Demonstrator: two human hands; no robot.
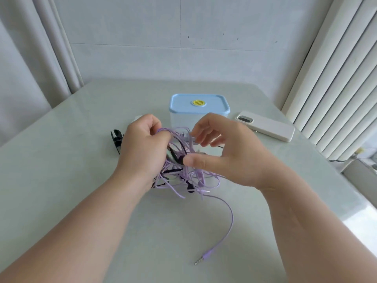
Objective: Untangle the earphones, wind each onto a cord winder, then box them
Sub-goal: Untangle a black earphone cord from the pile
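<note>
A tangle of lilac and black earphone cords (179, 172) is held just above the middle of the pale grey-green glossy worktop (61, 180), between the two hands. The left hand (142, 148) grips the upper loops of lilac cord, its fingers (158, 127) curled round them. The right hand (226, 154) sits against the other side of the tangle, thumb stretched toward the cords and fingers loosely bent near a strand; whether they pinch it cannot be told. One lilac strand trails toward the near edge and ends in a lilac jack plug (206, 255) lying on the worktop. Behind the hands stands a clear plastic box with a pale blue lid (199, 106), the lid on. A black plastic cord winder (116, 139) lies just left of the left hand, and a white oblong phone (269, 128) lies right of the box.
</note>
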